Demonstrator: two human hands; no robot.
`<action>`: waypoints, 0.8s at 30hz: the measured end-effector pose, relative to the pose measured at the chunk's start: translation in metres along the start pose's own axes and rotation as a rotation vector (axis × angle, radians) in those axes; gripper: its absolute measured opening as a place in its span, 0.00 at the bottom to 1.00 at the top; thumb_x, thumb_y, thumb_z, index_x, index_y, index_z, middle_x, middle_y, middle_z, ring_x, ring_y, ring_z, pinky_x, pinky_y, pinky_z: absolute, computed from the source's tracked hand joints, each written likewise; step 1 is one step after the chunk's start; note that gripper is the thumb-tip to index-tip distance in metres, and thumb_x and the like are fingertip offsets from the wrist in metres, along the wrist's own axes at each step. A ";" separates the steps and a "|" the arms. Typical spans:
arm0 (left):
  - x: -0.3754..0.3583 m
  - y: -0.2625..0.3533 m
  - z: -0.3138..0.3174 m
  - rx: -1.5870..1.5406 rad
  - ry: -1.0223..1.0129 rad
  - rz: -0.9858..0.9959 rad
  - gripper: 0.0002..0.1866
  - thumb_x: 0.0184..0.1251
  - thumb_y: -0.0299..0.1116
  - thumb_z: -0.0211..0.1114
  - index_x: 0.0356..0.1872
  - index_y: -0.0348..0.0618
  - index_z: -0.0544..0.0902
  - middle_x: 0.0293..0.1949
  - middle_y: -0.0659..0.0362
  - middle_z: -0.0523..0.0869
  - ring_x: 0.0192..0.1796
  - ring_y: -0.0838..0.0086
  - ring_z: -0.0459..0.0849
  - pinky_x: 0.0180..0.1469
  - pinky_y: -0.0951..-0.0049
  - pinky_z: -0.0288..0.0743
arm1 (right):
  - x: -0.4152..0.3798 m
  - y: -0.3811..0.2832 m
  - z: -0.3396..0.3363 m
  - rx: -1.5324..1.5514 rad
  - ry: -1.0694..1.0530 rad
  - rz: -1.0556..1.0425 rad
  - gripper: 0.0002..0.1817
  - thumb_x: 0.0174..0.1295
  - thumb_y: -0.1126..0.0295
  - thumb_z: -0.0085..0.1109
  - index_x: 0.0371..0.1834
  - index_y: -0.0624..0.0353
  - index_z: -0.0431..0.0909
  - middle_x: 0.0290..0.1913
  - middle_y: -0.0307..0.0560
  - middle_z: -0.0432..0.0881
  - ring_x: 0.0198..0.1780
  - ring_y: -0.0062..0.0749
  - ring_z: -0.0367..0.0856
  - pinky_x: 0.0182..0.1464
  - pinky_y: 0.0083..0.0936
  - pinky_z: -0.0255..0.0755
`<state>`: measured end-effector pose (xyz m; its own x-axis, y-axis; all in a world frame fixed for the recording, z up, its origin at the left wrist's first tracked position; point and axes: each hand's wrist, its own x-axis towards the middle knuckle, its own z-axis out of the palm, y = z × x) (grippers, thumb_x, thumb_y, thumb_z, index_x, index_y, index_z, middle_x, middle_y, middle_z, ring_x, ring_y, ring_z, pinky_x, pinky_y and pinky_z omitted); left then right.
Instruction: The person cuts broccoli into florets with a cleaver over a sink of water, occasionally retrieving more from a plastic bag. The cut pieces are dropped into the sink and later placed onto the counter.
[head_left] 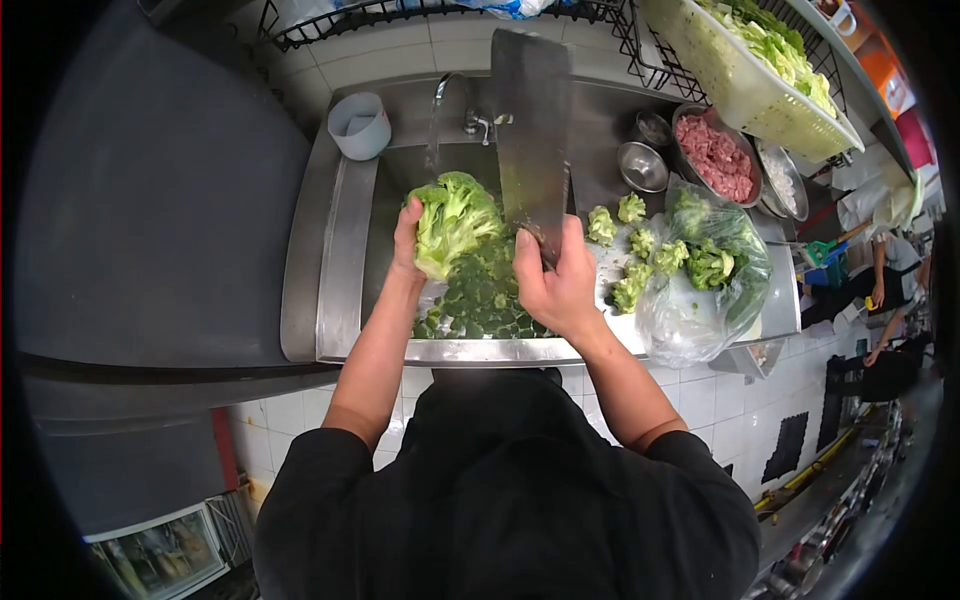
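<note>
My left hand [406,240] grips a head of broccoli [455,225] over the sink, its cut stem side facing me. In my right hand [562,285] is a cleaver [533,140], held by the handle with its broad blade upright, just right of the broccoli and apart from it. Below, many cut broccoli florets [480,295] lie in the water of the sink [368,215]. On the white cutting board [690,305] right of my right hand sit several broccoli stem pieces [630,285] and a clear plastic bag [705,310] with more broccoli in it.
Water runs from the faucet [450,85]. A white plastic container [360,127] stands at the back left. Metal bowls [642,167], one with raw meat [715,155], stand at the back right under a basket of leafy greens [760,85]. Other people [890,285] are at far right.
</note>
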<state>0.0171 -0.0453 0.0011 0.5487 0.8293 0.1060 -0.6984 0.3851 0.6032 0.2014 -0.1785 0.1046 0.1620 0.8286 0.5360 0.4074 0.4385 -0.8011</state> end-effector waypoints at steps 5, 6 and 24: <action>0.003 0.000 -0.008 -0.009 -0.012 -0.049 0.40 0.70 0.63 0.66 0.64 0.32 0.79 0.56 0.47 0.88 0.56 0.60 0.89 0.60 0.58 0.84 | -0.002 -0.010 0.005 0.017 0.167 -0.225 0.14 0.68 0.76 0.64 0.53 0.68 0.73 0.27 0.48 0.85 0.23 0.32 0.85 0.27 0.29 0.75; 0.004 -0.001 -0.003 -0.011 -0.017 -0.048 0.40 0.70 0.63 0.66 0.64 0.32 0.79 0.56 0.47 0.88 0.56 0.60 0.89 0.60 0.58 0.84 | -0.001 -0.004 0.008 -0.032 0.144 -0.260 0.14 0.67 0.76 0.64 0.52 0.67 0.73 0.27 0.49 0.84 0.23 0.35 0.85 0.26 0.31 0.75; 0.003 0.002 0.014 -0.036 0.046 -0.222 0.40 0.76 0.67 0.56 0.61 0.33 0.81 0.55 0.48 0.88 0.56 0.60 0.90 0.61 0.58 0.85 | 0.008 0.006 0.000 -0.143 0.172 -0.198 0.11 0.66 0.78 0.64 0.48 0.66 0.75 0.28 0.48 0.86 0.23 0.35 0.86 0.26 0.31 0.76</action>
<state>0.0236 -0.0480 0.0139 0.6699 0.7398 -0.0629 -0.5790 0.5736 0.5795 0.2047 -0.1694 0.1036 0.2118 0.6550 0.7253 0.5667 0.5223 -0.6372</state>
